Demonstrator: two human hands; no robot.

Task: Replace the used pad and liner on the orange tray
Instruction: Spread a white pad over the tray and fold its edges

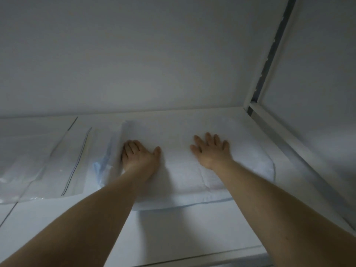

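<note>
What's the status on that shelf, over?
Left hand curled over edge of pads. Right hand flat on them. They lie on shelf; orange tray not in view. Bags at left, clear of hands.

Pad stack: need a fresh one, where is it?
Head view: pad stack centre-right on white shelf, under left hand and right hand, right of clear plastic bags.

Single head-worn wide-angle view, forward and slightly downward, close into the back corner of a white shelf (pixel 192 224).

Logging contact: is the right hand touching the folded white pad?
Touching. Head view shows the right hand spread flat on the folded white pad, palm down.
</note>
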